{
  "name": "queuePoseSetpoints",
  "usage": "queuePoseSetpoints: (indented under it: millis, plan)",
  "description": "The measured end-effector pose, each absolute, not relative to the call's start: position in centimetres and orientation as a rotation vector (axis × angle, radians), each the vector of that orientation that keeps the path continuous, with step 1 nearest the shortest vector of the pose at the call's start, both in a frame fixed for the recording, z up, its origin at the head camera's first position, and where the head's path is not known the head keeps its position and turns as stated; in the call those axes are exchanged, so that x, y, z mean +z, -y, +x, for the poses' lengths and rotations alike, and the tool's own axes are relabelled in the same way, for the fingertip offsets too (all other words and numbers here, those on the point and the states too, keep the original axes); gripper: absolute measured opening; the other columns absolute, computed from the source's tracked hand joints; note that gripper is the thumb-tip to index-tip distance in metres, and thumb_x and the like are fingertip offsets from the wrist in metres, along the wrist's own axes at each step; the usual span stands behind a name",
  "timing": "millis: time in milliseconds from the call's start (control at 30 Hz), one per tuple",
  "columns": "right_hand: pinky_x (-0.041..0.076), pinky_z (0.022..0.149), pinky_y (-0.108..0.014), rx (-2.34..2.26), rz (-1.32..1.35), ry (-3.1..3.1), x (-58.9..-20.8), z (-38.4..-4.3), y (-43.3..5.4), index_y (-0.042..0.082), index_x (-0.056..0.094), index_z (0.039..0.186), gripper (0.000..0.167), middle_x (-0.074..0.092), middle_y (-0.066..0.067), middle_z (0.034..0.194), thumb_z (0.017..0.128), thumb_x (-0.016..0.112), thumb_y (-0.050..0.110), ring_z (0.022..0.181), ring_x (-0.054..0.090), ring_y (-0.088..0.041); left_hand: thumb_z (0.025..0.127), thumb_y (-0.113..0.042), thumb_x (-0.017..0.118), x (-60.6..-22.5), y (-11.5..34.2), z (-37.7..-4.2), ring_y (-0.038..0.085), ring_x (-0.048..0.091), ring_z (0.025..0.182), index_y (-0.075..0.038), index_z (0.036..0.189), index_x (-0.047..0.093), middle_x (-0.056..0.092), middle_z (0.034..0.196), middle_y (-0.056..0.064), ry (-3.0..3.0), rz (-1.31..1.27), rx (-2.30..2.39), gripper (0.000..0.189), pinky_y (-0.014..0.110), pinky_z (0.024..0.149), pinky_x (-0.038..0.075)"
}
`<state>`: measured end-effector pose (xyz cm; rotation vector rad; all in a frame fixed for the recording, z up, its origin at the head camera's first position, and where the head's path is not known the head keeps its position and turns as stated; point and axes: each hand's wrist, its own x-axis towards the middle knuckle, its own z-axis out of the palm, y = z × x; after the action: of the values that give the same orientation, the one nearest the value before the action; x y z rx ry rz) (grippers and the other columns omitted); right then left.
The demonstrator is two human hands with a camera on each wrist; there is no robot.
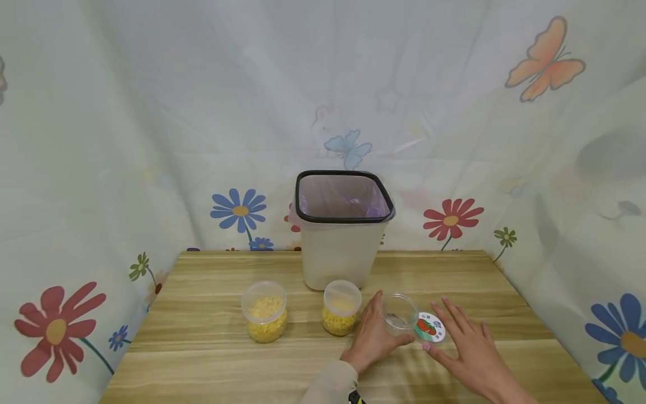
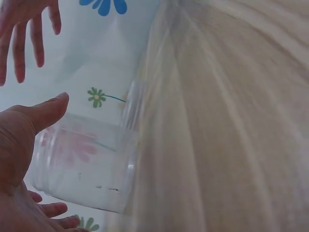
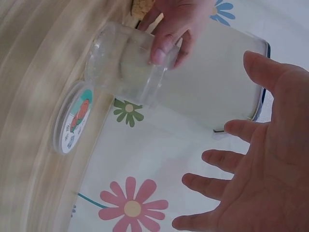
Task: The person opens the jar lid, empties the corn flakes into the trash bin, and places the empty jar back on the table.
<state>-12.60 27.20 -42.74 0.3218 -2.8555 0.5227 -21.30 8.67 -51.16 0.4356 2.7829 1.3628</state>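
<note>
Right hand (image 1: pixel 466 356), fingers spread and holding nothing, hangs beside the printed lid (image 1: pixel 430 327), towards the worktop's (image 1: pixel 202 370) right edge. Left hand (image 1: pixel 372 339) curves around a clear jar (image 1: pixel 400 311) upright just left of that lid; whether it grips, I cannot tell. Seemingly empty and light, the jar could tip if the thumb nudges it; a backward swing could knock the nearer of 2 yellow-filled tubs (image 1: pixel 339 322).
</note>
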Motion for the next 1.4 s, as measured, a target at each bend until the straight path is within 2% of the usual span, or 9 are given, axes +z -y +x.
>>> queuePoseSetpoints:
  millis: [267, 433, 833, 967, 1200, 1400]
  plan:
    - [0.017, 0.103, -0.080, 0.521, 0.364, 2.761, -42.1, -12.6, -27.5, 0.026, 0.030, 0.155, 0.082, 0.033, -0.016, 0.158, 0.087, 0.071, 0.044, 0.132, 0.040, -0.053, 0.074, -0.056, 0.079, -49.0, -8.7, -20.9, 0.023, 0.026, 0.150, -0.023, 0.157, 0.019, 0.025, 0.162, -0.001, -2.840, 0.587, 1.276, 0.108, 0.043, 0.117, 0.034]
    - [0.014, 0.108, -0.078, 0.552, 0.397, 2.669, -41.5, -12.7, -27.7, 0.026, 0.031, 0.155, 0.080, 0.036, -0.019, 0.155, 0.087, 0.072, 0.037, 0.131, 0.041, -0.050, 0.079, -0.059, 0.072, -48.1, -8.5, -20.6, 0.026, 0.027, 0.150, -0.022, 0.157, 0.020, 0.026, 0.162, 0.001, -2.934, 0.738, 1.198, 0.100, 0.044, 0.117, 0.034]
    - [0.012, 0.111, -0.076, 0.585, 0.384, 2.621, -40.9, -12.8, -27.8, 0.027, 0.032, 0.154, 0.079, 0.033, -0.013, 0.159, 0.087, 0.072, 0.035, 0.128, 0.045, -0.052, 0.090, -0.062, 0.054, -46.5, -7.8, -20.0, 0.024, 0.021, 0.152, -0.024, 0.159, 0.013, 0.020, 0.165, 0.000, -3.116, 0.947, 0.949, 0.089, 0.042, 0.121, 0.028]
    - [0.010, 0.112, -0.075, 0.608, 0.384, 2.617, -40.6, -13.0, -27.6, 0.027, 0.031, 0.155, 0.078, 0.033, -0.013, 0.159, 0.088, 0.071, 0.035, 0.129, 0.044, -0.051, 0.093, -0.064, 0.047, -46.0, -7.4, -19.8, 0.024, 0.016, 0.153, -0.026, 0.159, 0.013, 0.017, 0.166, 0.000, -3.138, 0.985, 0.880, 0.084, 0.046, 0.122, 0.025]
    - [0.008, 0.114, -0.073, 0.622, 0.393, 2.627, -40.2, -13.2, -27.2, 0.028, 0.030, 0.155, 0.077, 0.032, -0.014, 0.159, 0.090, 0.069, 0.035, 0.132, 0.041, -0.051, 0.094, -0.073, 0.024, -45.4, -6.2, -19.4, 0.026, 0.005, 0.155, -0.034, 0.158, 0.009, 0.008, 0.167, -0.004, -3.162, 1.027, 0.722, 0.076, 0.058, 0.120, 0.022]
    - [0.008, 0.115, -0.071, 0.603, 0.427, 2.611, -39.9, -13.5, -26.8, 0.027, 0.030, 0.155, 0.079, 0.034, -0.014, 0.158, 0.088, 0.071, 0.034, 0.133, 0.040, -0.049, 0.095, -0.073, 0.019, -45.1, -5.0, -19.3, 0.028, 0.008, 0.154, -0.037, 0.157, 0.010, 0.010, 0.167, -0.005, -3.250, 1.022, 0.537, 0.073, 0.061, 0.118, 0.022]
